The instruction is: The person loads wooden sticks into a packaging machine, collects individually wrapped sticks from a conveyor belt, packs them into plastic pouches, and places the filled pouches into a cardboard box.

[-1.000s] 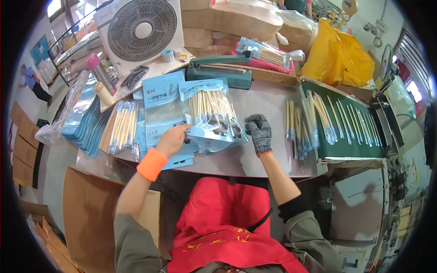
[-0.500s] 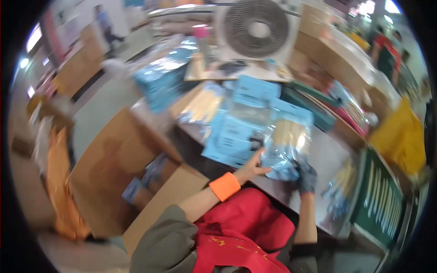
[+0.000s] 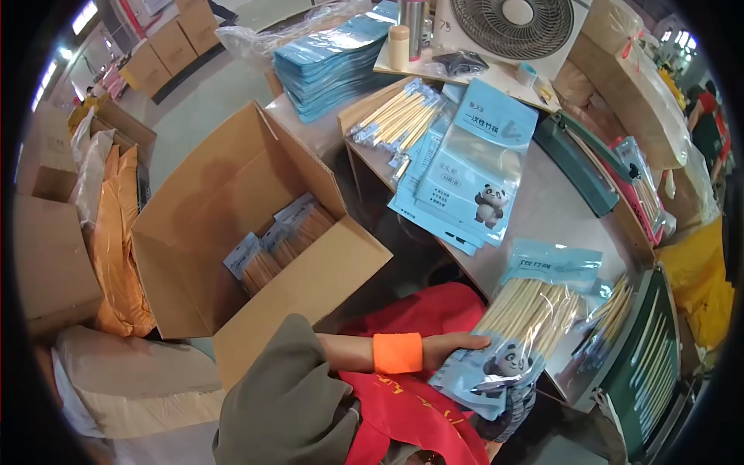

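My left hand [image 3: 452, 348], with an orange wristband, grips the lower left edge of a clear-and-blue bag of bamboo chopsticks [image 3: 535, 306], its thumb on top. Printed with a panda, the bag tilts over the table's front edge. My gloved right hand [image 3: 509, 409] is at the bag's bottom end, fingers mostly hidden behind it. Flat blue chopstick bags [image 3: 473, 167] lie overlapped on the table. Beside them is a pile of loose chopsticks [image 3: 397, 116] with blue-and-white wrapped ends. An open cardboard box [image 3: 302, 283] at my left contains several filled bags [image 3: 283, 236].
A stack of blue bags [image 3: 329, 66] stands at the far table edge. Behind the flat bags are a fan [image 3: 515, 23] and a dark green case [image 3: 577, 167]. Another green tray with chopsticks [image 3: 651, 364] is at right, beside more chopsticks [image 3: 601, 325]. Cartons [image 3: 50, 256] stand at far left.
The chopstick bag has moved off the flat bags, toward my body and to the right, with both hands at it. My view has turned, showing more of the box's inside.
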Demonstrator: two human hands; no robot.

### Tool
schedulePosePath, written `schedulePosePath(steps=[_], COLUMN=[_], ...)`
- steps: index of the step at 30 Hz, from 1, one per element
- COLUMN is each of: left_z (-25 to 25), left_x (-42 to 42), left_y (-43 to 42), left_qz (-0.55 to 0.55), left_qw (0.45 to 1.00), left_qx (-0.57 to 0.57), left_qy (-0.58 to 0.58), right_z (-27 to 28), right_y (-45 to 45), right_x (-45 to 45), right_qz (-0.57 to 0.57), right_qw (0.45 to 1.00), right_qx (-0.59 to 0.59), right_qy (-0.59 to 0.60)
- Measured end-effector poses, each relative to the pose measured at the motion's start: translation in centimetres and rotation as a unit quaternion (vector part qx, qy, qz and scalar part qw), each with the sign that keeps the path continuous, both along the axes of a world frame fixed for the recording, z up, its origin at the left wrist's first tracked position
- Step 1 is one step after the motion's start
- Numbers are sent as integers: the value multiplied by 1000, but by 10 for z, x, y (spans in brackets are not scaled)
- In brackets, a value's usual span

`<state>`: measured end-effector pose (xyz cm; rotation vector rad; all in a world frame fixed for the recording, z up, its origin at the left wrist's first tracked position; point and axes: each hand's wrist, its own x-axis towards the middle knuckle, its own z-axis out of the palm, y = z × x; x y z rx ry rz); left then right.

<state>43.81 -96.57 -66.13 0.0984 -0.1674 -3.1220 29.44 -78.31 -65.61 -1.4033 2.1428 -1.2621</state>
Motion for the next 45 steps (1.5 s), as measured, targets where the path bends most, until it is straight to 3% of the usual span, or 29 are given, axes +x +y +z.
schedulePosePath(steps=[2, 5, 8, 9, 10, 11, 12, 14, 15, 17, 19, 21, 22, 23, 24, 25, 26, 29, 32, 33, 35, 36, 37, 39, 40, 41, 42, 43, 45], left_z=[19, 37, 53, 55, 34, 54, 90, 86, 84, 63, 21, -111, -131, -175, -264, -269, -259, -239, -204, -181, -102, -80, -37, 1, 19, 32, 32, 43, 37], left_x=[19, 69, 152, 183, 218, 233, 243, 282, 302, 333, 364, 459, 456, 459, 503, 494, 479, 457, 427, 400, 326, 291, 244, 176, 139, 105, 72, 29, -43], left_y=[4, -2, -19, -24, -23, -21, -22, -41, -51, -85, -114, -119, -115, -109, -102, -89, -86, -98, -127, -137, -158, -166, -171, -173, -167, -159, -153, -136, -121], left_qz=[49, 179, 287, 307, 340, 343, 433, 506, 538, 573, 581, 459, 409, 393, 147, 18, -28, -44, 125, 237, 333, 407, 379, 410, 381, 355, 317, 301, 233], left_qw=[998, 983, 942, 929, 875, 874, 852, 771, 723, 769, 766, 748, 713, 653, 530, 504, 510, 545, 566, 541, 552, 551, 523, 470, 492, 504, 536, 572, 595], left_qx=[33, -40, -157, -186, -284, -282, -208, -303, -345, -131, 88, -85, -87, -93, -198, -224, -239, -259, -301, -336, -397, -462, -500, -644, -686, -721, -728, -719, -742], left_qy=[22, -34, -76, -84, -193, -198, -208, -239, -261, -251, -260, -471, -562, -640, -811, -834, -826, -796, -757, -734, -653, -563, -576, -443, -377, -316, -288, -255, -202], right_z=[41, 104, 109, 112, 115, 118, 118, 107, 95, 69, 49, 20, 8, -4, -12, -18, -22, -34, -44, -43, -33, -23, -14, -10, -10, -8, -7, -3, -16], right_y=[-30, -80, -121, -150, -171, -186, -199, -207, -207, -201, -199, -191, -185, -177, -168, -159, -149, -119, -95, -92, -88, -88, -90, -82, -72, -65, -59, -40, -15], right_x=[26, 63, 84, 97, 115, 133, 149, 170, 173, 170, 150, 131, 122, 114, 103, 93, 84, 58, 41, 37, 24, 15, 2, -28, -44, -61, -74, -90, -128], right_qz=[-44, 39, 301, 425, 453, 481, 489, 513, 513, 490, 466, 390, 387, 340, 290, 278, 223, 124, 22, -13, 5, -16, -36, -110, -149, -225, -286, -333, -425], right_qw=[996, 981, 866, 845, 833, 818, 792, 703, 701, 684, 687, 732, 733, 750, 767, 772, 778, 787, 811, 817, 836, 852, 867, 926, 926, 960, 952, 922, 848], right_qx=[-11, -12, 17, -11, 32, 73, 130, 213, 214, 215, 246, 244, 243, 238, 236, 236, 243, 239, 215, 195, 110, 72, 34, -6, -25, -66, -95, -8, 43], right_qy=[-71, -191, -398, -326, -317, -306, -342, -444, -446, -496, -501, -502, -504, -515, -522, -521, -535, -556, -543, -542, -537, -519, -496, -360, -347, -154, 46, 197, 313])
